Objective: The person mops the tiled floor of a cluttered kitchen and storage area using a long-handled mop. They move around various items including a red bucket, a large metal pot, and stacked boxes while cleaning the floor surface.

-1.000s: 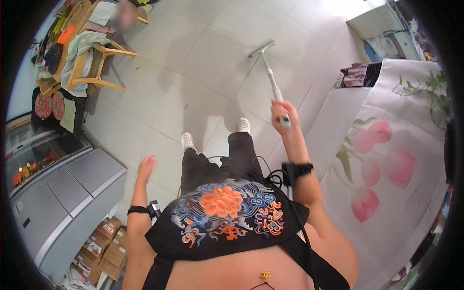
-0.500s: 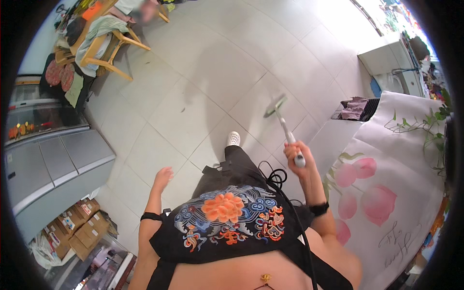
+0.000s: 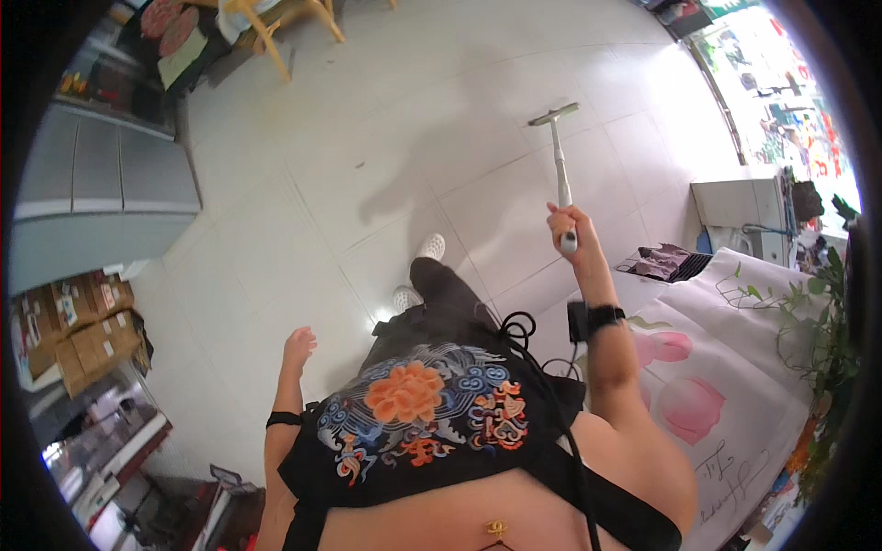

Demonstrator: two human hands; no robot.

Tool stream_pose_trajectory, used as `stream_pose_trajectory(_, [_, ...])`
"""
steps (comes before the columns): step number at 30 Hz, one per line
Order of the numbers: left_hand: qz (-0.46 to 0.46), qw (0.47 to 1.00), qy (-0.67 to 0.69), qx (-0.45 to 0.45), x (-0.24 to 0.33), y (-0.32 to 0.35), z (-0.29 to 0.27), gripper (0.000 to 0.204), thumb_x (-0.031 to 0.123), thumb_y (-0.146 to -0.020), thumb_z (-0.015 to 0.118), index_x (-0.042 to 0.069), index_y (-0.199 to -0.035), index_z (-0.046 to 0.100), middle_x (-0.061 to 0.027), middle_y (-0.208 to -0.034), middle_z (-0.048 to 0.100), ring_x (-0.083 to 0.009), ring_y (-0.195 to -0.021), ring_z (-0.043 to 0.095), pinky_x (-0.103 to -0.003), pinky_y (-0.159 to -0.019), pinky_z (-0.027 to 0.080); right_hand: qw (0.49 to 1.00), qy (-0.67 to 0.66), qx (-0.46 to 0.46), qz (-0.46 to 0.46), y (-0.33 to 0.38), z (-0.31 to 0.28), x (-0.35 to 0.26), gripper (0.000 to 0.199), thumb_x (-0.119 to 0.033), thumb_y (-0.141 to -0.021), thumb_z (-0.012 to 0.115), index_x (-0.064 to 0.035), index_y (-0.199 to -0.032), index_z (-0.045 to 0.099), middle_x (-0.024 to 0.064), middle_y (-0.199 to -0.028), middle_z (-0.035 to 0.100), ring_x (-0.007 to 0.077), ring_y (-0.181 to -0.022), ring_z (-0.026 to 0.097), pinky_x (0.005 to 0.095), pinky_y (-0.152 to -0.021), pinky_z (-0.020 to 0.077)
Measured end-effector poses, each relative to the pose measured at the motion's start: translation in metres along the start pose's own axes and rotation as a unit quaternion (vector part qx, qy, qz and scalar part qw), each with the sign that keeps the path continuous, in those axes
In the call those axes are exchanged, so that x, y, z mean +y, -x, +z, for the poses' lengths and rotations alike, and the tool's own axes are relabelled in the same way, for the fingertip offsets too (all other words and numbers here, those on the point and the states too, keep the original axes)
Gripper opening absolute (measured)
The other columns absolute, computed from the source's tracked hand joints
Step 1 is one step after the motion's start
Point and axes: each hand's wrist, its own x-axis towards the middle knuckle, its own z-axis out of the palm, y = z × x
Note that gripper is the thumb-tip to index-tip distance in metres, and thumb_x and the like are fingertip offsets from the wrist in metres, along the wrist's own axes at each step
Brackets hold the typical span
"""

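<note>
My right hand (image 3: 574,230) is wrapped round the grip of a white and grey window squeegee (image 3: 560,165), held out in front of me. Its T-shaped head points away from me, above the tiled floor; whether it touches anything I cannot tell. My left hand (image 3: 299,349) hangs at my left side, fingers loosely bent and a little apart, with nothing in it.
Pale tiles cover the floor (image 3: 367,174). To the right stands a table with a flower-printed cloth (image 3: 726,340), a black wire basket (image 3: 689,266) and a white cabinet (image 3: 740,202). Grey cabinets (image 3: 92,165), cardboard boxes (image 3: 96,354) and a wooden chair (image 3: 266,37) line the left.
My view has turned and moved toward the bright doorway. My right arm reaches farther forward with the squeegee, and both my shoes now show.
</note>
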Motion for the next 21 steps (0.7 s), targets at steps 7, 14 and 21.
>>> stream_pose_trajectory(7, [-0.091,0.994,0.06,-0.002,-0.139,0.034,0.013,0.03,0.028,-0.089,0.05,0.005,-0.106,0.058,-0.0063,-0.083,0.063,-0.0134,-0.063,0.056,-0.025,-0.05,0.042,0.953,0.2,0.028,0.225,0.076,-0.003,0.098,0.024,-0.007,-0.086,0.048,-0.0057,-0.109,0.043,-0.0033,-0.06,0.034,0.0047,-0.045,0.034,0.0186,-0.036,0.0322])
stream_pose_trajectory(14, [-0.081,0.992,0.097,0.026,-0.095,0.052,0.044,0.033,0.03,-0.089,0.05,0.008,-0.113,0.057,-0.0067,-0.091,0.064,-0.0132,-0.072,0.058,-0.026,-0.057,0.044,0.607,0.748,0.004,0.27,-0.036,-0.015,0.143,0.035,-0.018,-0.083,0.059,-0.0034,-0.113,0.046,0.0031,-0.066,0.051,0.0122,-0.048,0.05,0.0242,-0.037,0.0402])
stream_pose_trajectory(21, [-0.024,0.99,0.124,0.064,-0.02,0.074,0.075,0.037,0.033,-0.091,0.049,0.009,-0.119,0.054,-0.0069,-0.098,0.064,-0.0149,-0.085,0.061,-0.028,-0.069,0.045,0.305,0.908,-0.217,0.186,-0.144,-0.003,0.197,0.059,-0.023,-0.081,0.061,-0.0095,-0.134,0.037,0.0105,-0.058,0.056,0.0178,-0.043,0.053,0.0315,-0.04,0.0449])
